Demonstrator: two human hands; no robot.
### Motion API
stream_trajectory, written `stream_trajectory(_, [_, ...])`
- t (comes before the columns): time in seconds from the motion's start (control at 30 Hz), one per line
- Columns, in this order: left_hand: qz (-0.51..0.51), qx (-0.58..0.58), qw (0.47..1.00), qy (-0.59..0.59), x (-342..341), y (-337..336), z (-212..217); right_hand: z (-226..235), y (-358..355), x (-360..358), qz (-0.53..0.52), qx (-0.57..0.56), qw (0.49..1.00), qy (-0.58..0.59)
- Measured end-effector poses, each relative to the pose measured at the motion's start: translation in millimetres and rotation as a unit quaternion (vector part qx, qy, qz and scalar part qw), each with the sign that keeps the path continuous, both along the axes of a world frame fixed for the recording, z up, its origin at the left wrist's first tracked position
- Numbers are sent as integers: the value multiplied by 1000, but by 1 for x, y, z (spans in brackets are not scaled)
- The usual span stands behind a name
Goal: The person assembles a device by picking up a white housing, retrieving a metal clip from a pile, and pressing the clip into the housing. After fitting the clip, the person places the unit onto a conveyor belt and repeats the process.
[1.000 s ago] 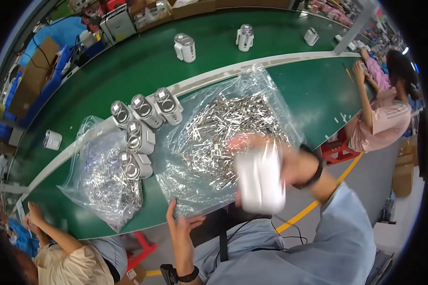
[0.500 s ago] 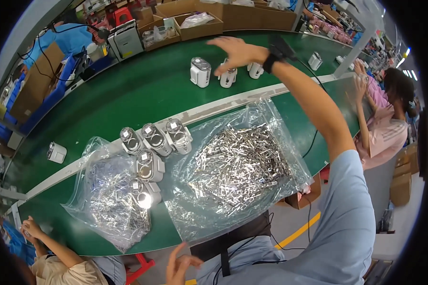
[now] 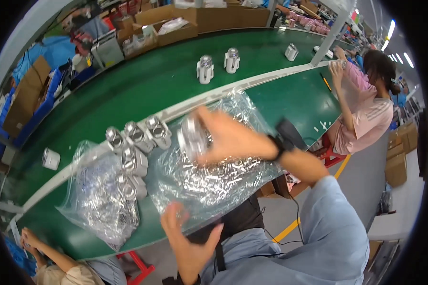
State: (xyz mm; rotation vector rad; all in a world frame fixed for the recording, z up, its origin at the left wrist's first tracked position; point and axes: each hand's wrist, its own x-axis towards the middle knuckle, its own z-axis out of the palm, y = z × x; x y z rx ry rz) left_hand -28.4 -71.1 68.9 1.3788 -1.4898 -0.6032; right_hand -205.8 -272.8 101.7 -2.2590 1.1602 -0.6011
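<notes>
My right hand [image 3: 235, 137], blurred by motion, grips a white housing with a silver round part [image 3: 191, 137]. It hangs above an opened clear bag [image 3: 166, 197] heaped with small shiny metal pieces [image 3: 223, 185]. My left hand [image 3: 188, 244] is at the table's near edge, thumb and fingers apart, holding nothing. Left of the bag, several similar white housings [image 3: 134, 161] stand in a bent row with their round tops up. A second clear bag of metal pieces [image 3: 102, 209] lies beside them.
Two white housings [image 3: 205, 70] stand on the green belt [image 3: 128, 85], with another [image 3: 291, 52] farther right and one [image 3: 51, 159] lying at the left. A pale rail [image 3: 190, 104] borders the belt. One co-worker [image 3: 366, 104] sits at right; another's hands [image 3: 28, 240] show lower left.
My right hand has come back from the belt with a housing, toward the near bag. My left hand has risen to the table edge, fingers spread. The view has shifted slightly.
</notes>
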Motion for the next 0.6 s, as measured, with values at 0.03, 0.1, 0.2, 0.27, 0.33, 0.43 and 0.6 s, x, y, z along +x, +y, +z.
stream_trajectory(0.03, [6,12,1000,1,-8,-10,-2,2,39,-3,78,60,995,-33])
stream_trajectory(0.1, [-33,-33,996,75,-12,-13,-20,2,74,-7,170,134,974,-71])
stream_trajectory(0.2, [-84,170,872,452,-7,16,-42,-7,64,-5,159,287,943,-56])
stream_trajectory(0.27, [-111,250,738,617,-1,37,-49,-8,36,4,-18,221,975,-20])
stream_trajectory(0.33, [-88,253,695,667,8,51,-54,-61,2,-6,17,-111,993,29])
stream_trajectory(0.43, [-53,236,692,680,28,66,-58,-76,1,11,19,-69,997,33])
stream_trajectory(0.6, [-21,218,750,625,56,76,-61,-92,-1,23,-4,-58,997,56])
